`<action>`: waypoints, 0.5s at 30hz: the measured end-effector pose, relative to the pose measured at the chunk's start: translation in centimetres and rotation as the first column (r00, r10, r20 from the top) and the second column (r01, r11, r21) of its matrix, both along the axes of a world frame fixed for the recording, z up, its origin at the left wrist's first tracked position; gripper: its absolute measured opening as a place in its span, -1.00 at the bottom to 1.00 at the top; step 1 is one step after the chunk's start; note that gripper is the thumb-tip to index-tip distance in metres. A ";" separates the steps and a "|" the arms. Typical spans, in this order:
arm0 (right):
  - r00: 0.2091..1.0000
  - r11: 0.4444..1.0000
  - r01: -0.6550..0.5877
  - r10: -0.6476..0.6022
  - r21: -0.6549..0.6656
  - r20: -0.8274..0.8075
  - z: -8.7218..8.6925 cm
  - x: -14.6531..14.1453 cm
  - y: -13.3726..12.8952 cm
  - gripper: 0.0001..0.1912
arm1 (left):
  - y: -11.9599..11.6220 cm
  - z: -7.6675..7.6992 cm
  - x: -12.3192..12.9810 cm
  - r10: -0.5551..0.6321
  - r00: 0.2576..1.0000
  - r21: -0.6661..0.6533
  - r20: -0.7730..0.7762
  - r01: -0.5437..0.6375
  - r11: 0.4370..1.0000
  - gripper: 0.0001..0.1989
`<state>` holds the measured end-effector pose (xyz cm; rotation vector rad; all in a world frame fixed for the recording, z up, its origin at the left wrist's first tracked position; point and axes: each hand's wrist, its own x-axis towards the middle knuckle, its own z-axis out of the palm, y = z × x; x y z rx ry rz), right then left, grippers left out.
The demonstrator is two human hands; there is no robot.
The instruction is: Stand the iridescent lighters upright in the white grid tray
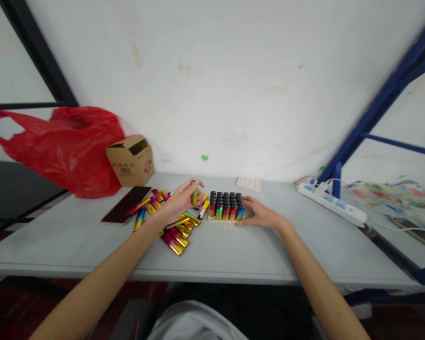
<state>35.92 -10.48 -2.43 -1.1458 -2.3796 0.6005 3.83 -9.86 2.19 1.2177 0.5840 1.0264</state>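
My left hand [180, 199] is closed on a green and yellow lighter [195, 195], held upright above the loose ones. Beneath and around that hand lies a heap of shiny lighters [174, 241] in gold, red, pink and blue. Just to the right, a small white tray [224, 220] carries rows of upright lighters [225, 207] with black tops and coloured bodies. My right hand [260, 212] grips the tray's right end, thumb at the front corner and fingers toward the back.
A dark phone [127, 205] lies left of the heap, before an open cardboard box [132, 163] and a red plastic bag [78, 151]. Near the wall sits another white tray [249, 184]. A power strip [333, 204] with cables runs along the right.
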 end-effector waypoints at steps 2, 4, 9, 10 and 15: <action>1.000 1.000 -0.001 0.001 -0.003 -0.004 0.0 0.0 0.0 -0.10 | 0.2 -0.2 0.4 0.027 0.998 0.011 -0.049 -0.027 1.000 -0.67; 1.000 1.000 -0.002 0.002 -0.004 -0.004 0.0 0.0 0.0 -0.11 | 0.5 -0.5 0.6 0.082 0.986 0.016 -0.143 -0.080 0.997 -0.62; 1.000 1.000 0.001 -0.001 -0.005 -0.009 0.0 0.0 0.0 -0.11 | 0.6 -1.0 1.0 0.370 0.841 0.244 -0.394 -0.292 0.925 -0.57; 1.000 1.000 0.003 -0.003 -0.005 -0.009 0.1 -0.1 -0.1 -0.11 | 0.5 -1.0 1.1 0.425 0.804 0.323 -0.416 -0.306 0.895 -0.58; 1.000 1.000 -0.002 0.002 -0.009 -0.004 0.3 -0.1 -0.2 -0.11 | 0.3 -1.0 0.9 0.572 0.696 0.558 -0.434 -0.291 0.777 -0.67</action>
